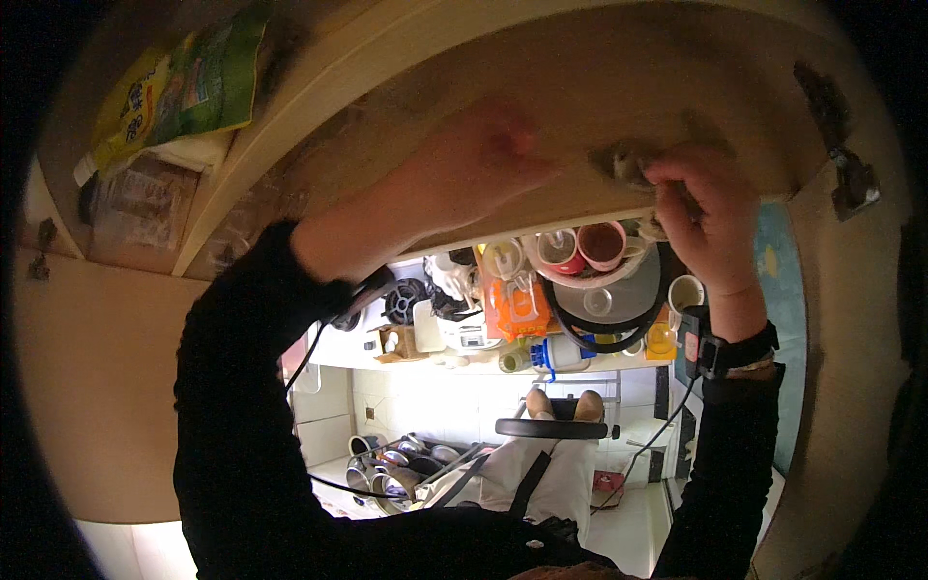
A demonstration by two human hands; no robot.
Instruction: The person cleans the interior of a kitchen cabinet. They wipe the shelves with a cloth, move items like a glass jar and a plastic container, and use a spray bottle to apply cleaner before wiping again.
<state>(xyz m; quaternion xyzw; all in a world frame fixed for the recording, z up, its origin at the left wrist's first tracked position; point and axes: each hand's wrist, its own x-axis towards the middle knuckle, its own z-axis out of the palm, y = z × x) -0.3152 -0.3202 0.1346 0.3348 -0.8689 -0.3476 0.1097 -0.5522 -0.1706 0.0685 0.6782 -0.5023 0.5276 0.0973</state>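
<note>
Both my arms reach up into a wooden cabinet (391, 130). My left hand (507, 148) is over the cabinet's board, blurred and dim; its fingers look curled, and whether it holds anything cannot be told. My right hand (707, 210) is at the right, with thumb and index finger bent beside a small pale object (627, 165) on the board. The picture does not settle whether the fingertips touch or pinch it. A black band with a small device (699, 344) and a cable is on my right wrist.
Below lies a counter with a round basin of cups (573, 275), a pan lid (609, 301), an orange packet (518, 304) and a blue-and-white bottle (558, 353). A yellow-green bag (181, 94) sits in the upper-left compartment. Pots fill a rack (406, 464) near the floor. A metal hinge (855, 185) juts out at right.
</note>
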